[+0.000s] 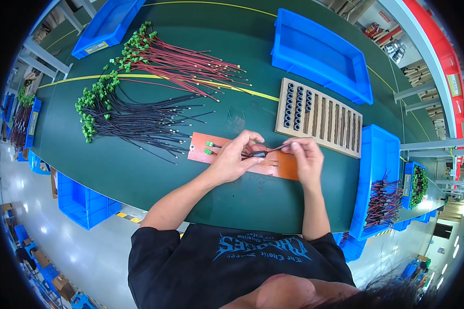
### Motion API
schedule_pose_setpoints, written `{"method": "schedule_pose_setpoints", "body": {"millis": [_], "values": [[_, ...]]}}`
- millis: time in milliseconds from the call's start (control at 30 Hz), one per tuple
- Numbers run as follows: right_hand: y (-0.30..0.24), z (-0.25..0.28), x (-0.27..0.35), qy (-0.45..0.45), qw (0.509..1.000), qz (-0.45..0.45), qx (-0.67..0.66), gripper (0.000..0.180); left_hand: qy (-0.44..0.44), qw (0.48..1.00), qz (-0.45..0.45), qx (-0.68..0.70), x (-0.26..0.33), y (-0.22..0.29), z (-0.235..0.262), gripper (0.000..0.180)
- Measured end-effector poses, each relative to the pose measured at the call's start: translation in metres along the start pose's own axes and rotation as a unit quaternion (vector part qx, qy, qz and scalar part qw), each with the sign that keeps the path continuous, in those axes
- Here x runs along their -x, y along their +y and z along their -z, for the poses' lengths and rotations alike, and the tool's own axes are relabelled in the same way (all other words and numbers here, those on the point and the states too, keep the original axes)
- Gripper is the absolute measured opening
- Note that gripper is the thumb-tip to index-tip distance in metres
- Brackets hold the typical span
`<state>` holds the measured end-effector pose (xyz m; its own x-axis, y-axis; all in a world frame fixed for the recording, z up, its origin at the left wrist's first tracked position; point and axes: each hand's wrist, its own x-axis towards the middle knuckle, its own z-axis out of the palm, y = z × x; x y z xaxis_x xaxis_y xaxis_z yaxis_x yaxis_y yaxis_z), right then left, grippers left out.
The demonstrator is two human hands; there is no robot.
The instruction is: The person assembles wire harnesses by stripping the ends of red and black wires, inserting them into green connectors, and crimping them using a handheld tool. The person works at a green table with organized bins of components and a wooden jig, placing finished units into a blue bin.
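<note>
Over an orange-brown board my two hands work on a wire lead with a small black cylindrical core around it. My left hand is closed on the lead just left of the core, with thumb and fingers bent around it. On the other side, my right hand pinches the dark and reddish wires between thumb and fingertips. Two green connectors rest at the board's left part, their wires running under my left hand. Fingers partly hide the core and the wires.
Black wires and red wires with green connectors lie fanned out at left. A slotted wooden tray holding several black cores stands at right. Blue bins stand behind it; another bin at right contains finished-looking leads.
</note>
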<state>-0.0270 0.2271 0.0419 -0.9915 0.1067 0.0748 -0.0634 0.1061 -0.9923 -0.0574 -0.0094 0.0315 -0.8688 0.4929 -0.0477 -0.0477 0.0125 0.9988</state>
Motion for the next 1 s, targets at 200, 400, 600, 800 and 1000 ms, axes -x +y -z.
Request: {"method": "schedule_pose_setpoints", "body": {"millis": [200,400,600,800,1000], "values": [[0.001,0.019,0.013,-0.085,0.976,-0.014,-0.199,0.007,-0.07,0.995,-0.064,0.008,-0.006,0.005,0.004,0.028],[0.003,0.011,0.016,-0.135,0.966,0.031,-0.218,0.01,-0.128,0.991,-0.035,0.004,-0.025,0.006,-0.006,0.016],[0.006,0.0,0.021,-0.073,0.984,0.002,-0.164,0.012,-0.057,0.997,-0.055,-0.013,-0.022,-0.007,-0.021,0.013],[0.016,-0.004,0.025,-0.035,0.992,0.023,-0.123,0.01,-0.051,0.997,-0.049,-0.035,-0.022,-0.007,-0.025,0.012],[0.023,-0.006,0.024,-0.017,0.985,0.005,-0.174,0.012,-0.056,0.998,0.0,0.035,-0.02,-0.014,-0.022,0.012]]}}
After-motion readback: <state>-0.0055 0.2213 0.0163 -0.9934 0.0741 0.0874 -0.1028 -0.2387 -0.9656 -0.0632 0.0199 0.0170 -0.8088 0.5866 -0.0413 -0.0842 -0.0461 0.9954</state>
